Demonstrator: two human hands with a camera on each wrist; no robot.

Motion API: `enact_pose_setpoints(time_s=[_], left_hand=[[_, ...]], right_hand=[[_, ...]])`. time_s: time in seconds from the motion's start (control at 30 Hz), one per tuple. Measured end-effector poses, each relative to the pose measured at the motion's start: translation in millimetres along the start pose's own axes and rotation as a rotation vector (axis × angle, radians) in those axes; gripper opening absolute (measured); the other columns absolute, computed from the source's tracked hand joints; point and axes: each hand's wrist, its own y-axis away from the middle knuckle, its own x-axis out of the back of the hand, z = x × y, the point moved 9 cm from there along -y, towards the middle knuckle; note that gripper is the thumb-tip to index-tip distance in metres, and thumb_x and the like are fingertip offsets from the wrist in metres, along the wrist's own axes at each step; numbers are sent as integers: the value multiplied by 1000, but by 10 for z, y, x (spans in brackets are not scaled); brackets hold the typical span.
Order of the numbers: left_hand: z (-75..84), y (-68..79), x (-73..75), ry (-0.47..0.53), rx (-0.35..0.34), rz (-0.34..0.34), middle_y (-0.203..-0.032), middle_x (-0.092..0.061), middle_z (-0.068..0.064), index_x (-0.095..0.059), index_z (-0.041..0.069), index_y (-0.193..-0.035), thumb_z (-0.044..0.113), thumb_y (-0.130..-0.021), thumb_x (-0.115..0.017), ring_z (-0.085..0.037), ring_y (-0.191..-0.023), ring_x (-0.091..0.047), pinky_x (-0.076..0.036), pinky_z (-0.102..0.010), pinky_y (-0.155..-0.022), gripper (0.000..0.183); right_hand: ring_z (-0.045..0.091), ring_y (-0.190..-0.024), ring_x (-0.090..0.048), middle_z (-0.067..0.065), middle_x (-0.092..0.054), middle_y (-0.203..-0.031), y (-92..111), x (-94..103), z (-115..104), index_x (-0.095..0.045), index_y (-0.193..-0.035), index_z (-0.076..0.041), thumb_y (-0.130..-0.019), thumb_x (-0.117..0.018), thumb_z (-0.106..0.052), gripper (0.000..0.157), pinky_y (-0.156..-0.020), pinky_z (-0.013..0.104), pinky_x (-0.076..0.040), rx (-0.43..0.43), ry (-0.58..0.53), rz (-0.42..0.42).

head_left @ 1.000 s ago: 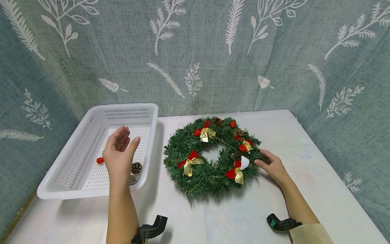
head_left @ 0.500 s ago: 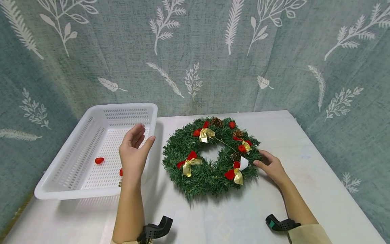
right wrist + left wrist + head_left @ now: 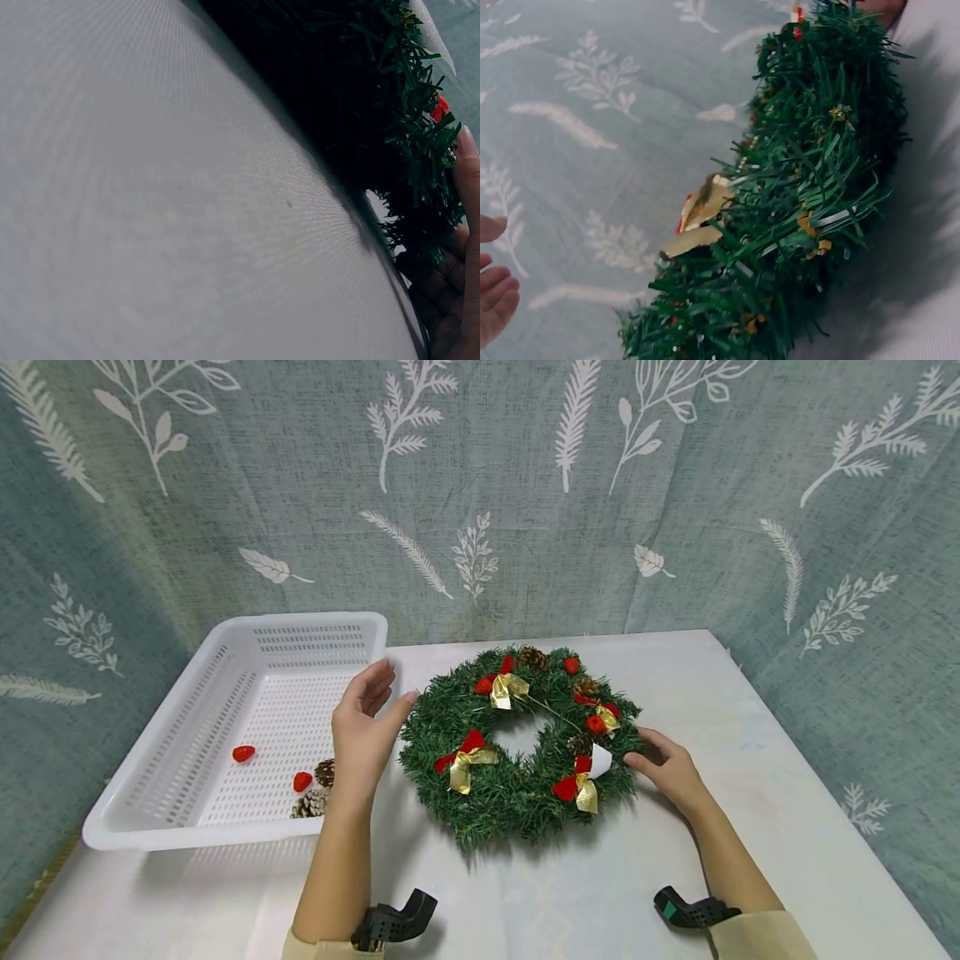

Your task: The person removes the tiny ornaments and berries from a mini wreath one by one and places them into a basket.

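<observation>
A green wreath (image 3: 495,814) lies on the white table, dressed with red and gold bows, pine cones and red berry-like ornaments. At its right edge my right hand (image 3: 670,772) holds the greenery, thumb in front and fingers behind; the right wrist view shows this thumb and the curled fingers (image 3: 450,281) about the sprigs. My left hand (image 3: 363,731) hovers between the basket and the wreath's left side, fingers loosely bent with nothing in them. In the left wrist view, its fingertips (image 3: 496,296) appear at the left, apart from the wreath (image 3: 810,165).
A white plastic basket (image 3: 146,841) stands at the left, containing red ornaments (image 3: 243,753) and pine cones (image 3: 311,803), partly hidden by my left arm. Behind the table (image 3: 570,893) hangs a grey-green leaf-patterned cloth (image 3: 517,560).
My left hand has moved right, from over the basket to beside the wreath, uncovering ornaments and cones in the basket. My right hand stays at the wreath's edge.
</observation>
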Motion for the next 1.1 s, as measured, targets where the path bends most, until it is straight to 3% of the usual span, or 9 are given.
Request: enact_pose_setpoints(time_s=[0.33,0.63,0.9,1.1], left_hand=[[-16,-25,-308,-44,-1,-113,-134,-54,-14,-49,4,-134,12,-85,-71,-24,-124,-51,-41,-32,-104,54],[-189,-71,-555,-46,35,-195,-133,-53,-13,-50,6,-132,15,-86,-70,-26,-123,-51,-40,-37,-105,51],[-388,-144,-764,-191,82,-253,-133,-53,-16,-49,3,-134,16,-87,-69,-30,-123,-50,-41,-41,-105,54],[-518,-193,-935,-228,126,-309,-136,-52,-14,-48,3,-135,17,-87,-70,-29,-124,-50,-42,-42,-103,55]], right_hand=[[45,-130,-37,31,-38,-142,-6,-18,0,-39,-140,5,-91,-63,-24,61,-105,55,-33,4,-2,-3],[45,-128,-40,33,-36,-142,-10,-15,-11,-36,-141,7,-92,-62,-18,61,-103,54,-36,8,-7,-10],[45,-127,-41,32,-38,-141,-13,-23,-10,-38,-140,6,-92,-62,-24,61,-103,55,-36,10,-12,-11],[46,-128,-40,33,-37,-141,4,-15,-7,-37,-140,6,-92,-61,-22,61,-103,55,-36,1,-11,-10]])
